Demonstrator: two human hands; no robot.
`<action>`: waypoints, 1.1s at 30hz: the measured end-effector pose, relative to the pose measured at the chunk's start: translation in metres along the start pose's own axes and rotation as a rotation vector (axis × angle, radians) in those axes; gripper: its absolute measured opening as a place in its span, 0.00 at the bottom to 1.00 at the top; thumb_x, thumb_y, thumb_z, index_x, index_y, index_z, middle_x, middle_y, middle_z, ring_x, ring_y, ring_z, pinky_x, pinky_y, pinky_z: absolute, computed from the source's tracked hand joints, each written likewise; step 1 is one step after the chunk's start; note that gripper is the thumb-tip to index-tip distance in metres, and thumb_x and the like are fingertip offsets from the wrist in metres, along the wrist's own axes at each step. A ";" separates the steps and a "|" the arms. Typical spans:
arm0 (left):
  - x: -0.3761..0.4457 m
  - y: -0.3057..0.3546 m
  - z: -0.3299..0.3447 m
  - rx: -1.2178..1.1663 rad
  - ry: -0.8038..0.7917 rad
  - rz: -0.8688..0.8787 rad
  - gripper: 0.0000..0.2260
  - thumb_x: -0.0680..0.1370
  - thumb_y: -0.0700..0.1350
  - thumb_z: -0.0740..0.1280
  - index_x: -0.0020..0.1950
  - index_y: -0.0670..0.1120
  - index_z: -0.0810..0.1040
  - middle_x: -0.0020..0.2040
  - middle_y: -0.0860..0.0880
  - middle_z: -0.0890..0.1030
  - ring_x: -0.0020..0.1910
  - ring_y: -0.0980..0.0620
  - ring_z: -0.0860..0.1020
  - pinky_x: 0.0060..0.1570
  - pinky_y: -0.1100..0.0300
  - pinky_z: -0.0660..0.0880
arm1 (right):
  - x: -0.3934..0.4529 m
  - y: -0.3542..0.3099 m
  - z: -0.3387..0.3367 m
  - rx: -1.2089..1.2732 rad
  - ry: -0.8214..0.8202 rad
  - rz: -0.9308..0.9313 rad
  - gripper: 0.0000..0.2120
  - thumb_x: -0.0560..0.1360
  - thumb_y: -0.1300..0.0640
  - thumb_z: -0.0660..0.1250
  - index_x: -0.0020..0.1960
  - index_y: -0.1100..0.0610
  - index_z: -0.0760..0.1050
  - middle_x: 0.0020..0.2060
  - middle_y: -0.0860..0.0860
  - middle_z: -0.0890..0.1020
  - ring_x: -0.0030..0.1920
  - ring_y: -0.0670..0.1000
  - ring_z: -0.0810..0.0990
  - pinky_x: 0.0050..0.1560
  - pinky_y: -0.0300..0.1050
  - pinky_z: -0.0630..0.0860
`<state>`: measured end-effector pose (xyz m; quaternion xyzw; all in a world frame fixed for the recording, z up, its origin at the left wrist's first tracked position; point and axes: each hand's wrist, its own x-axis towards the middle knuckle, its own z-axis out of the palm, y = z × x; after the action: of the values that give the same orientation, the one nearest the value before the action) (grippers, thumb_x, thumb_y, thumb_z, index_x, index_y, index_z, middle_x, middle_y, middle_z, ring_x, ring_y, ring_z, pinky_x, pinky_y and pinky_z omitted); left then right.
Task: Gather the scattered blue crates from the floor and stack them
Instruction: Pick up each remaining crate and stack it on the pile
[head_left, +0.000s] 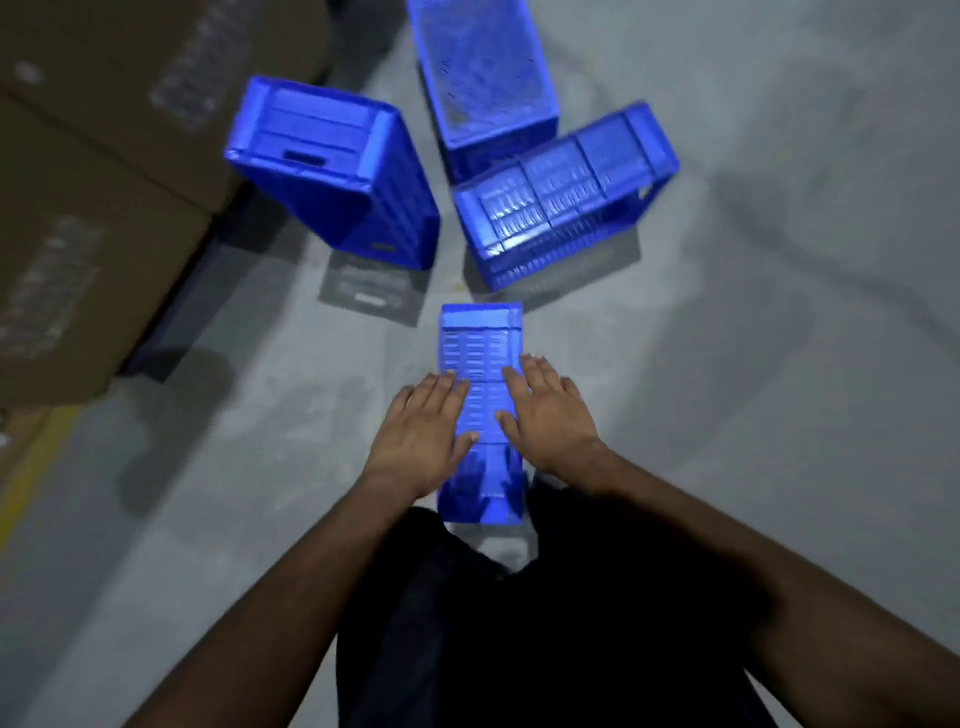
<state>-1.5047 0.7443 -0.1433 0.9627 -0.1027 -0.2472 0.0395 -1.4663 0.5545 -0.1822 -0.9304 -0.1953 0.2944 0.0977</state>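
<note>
Several blue plastic crates lie on the grey floor. Right in front of me one crate (480, 343) stands on its narrow side, its slotted wall facing up. My left hand (423, 436) lies flat on its left edge and my right hand (548, 415) on its right edge, fingers spread. Further off, a crate (332, 171) stands on end at the left, another crate (561, 192) lies on its side at the right, and an upright open crate (480, 78) sits behind them.
Large cardboard boxes (98, 182) fill the left side. A yellow floor line (31, 467) runs along the lower left. My dark trousers (519, 623) fill the bottom centre. Bare concrete floor (805, 312) stretches to the right.
</note>
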 end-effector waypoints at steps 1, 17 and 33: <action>0.009 -0.005 -0.002 0.020 -0.031 0.070 0.32 0.78 0.61 0.52 0.78 0.44 0.63 0.76 0.44 0.66 0.76 0.45 0.63 0.71 0.47 0.61 | -0.002 -0.001 0.004 0.035 0.003 0.067 0.32 0.80 0.42 0.55 0.79 0.57 0.56 0.78 0.60 0.56 0.77 0.60 0.55 0.72 0.60 0.60; 0.219 -0.099 0.142 0.557 -0.323 0.895 0.35 0.80 0.61 0.57 0.80 0.45 0.49 0.81 0.45 0.53 0.79 0.46 0.51 0.75 0.49 0.52 | 0.054 -0.068 0.212 0.560 0.140 0.978 0.30 0.78 0.44 0.60 0.75 0.59 0.61 0.74 0.60 0.64 0.73 0.60 0.63 0.68 0.57 0.67; 0.301 0.002 0.278 0.871 -0.351 1.256 0.23 0.69 0.57 0.74 0.60 0.49 0.76 0.57 0.45 0.81 0.57 0.42 0.78 0.44 0.55 0.69 | 0.115 -0.009 0.372 1.024 0.389 0.985 0.25 0.71 0.48 0.74 0.63 0.55 0.72 0.58 0.56 0.80 0.59 0.59 0.77 0.57 0.50 0.73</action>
<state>-1.3813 0.6699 -0.5270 0.5999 -0.7205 -0.2644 -0.2259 -1.6005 0.6361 -0.5389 -0.7835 0.4281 0.1882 0.4092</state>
